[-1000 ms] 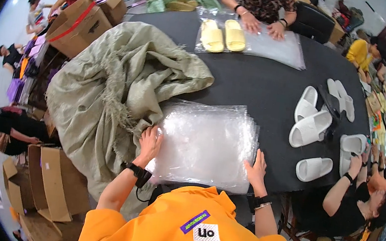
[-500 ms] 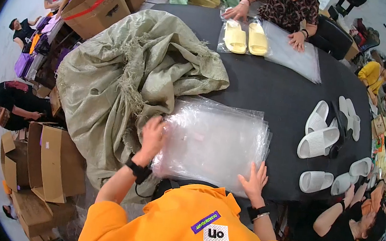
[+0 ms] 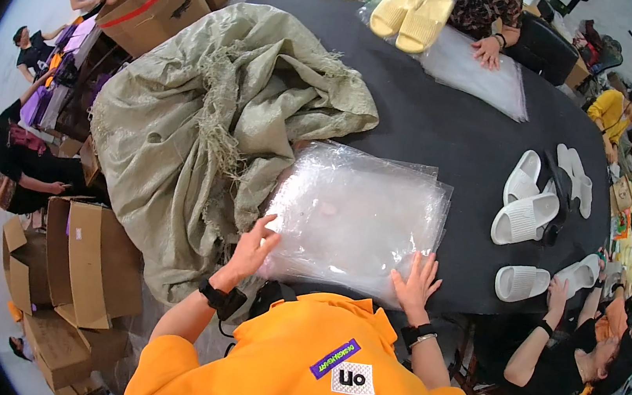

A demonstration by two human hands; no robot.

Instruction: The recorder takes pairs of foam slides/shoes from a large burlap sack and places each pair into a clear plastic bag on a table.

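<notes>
A stack of clear plastic bags (image 3: 357, 214) lies in the lower middle of the frame, flat on the black desk (image 3: 451, 127), its near edge at the desk's rim just in front of the person in orange. The left hand (image 3: 250, 251) rests at the stack's lower left corner, fingers spread and slightly bent, fingertips on the plastic; it is loose, not clenched, and whether a sheet is pinched between thumb and fingers cannot be told. The right hand (image 3: 416, 283) lies flat and open on the stack's lower right edge, fingers fanned, pressing down on the bags. Each wrist wears a dark band.

Just left of the stack, touching its left edge, a large olive-grey woven sack (image 3: 208, 113) sprawls crumpled across the left part of the desk and hangs over its side. To the right of the stack, apart from it, white slippers (image 3: 522, 219) lie scattered on the desk near the right rim. At the top of the frame another person's hand (image 3: 487, 53) rests on a second pile of clear bags (image 3: 477, 71), beside a pair of yellow slippers (image 3: 409, 15) in plastic. Open cardboard boxes (image 3: 79, 263) stand on the floor at lower left.
</notes>
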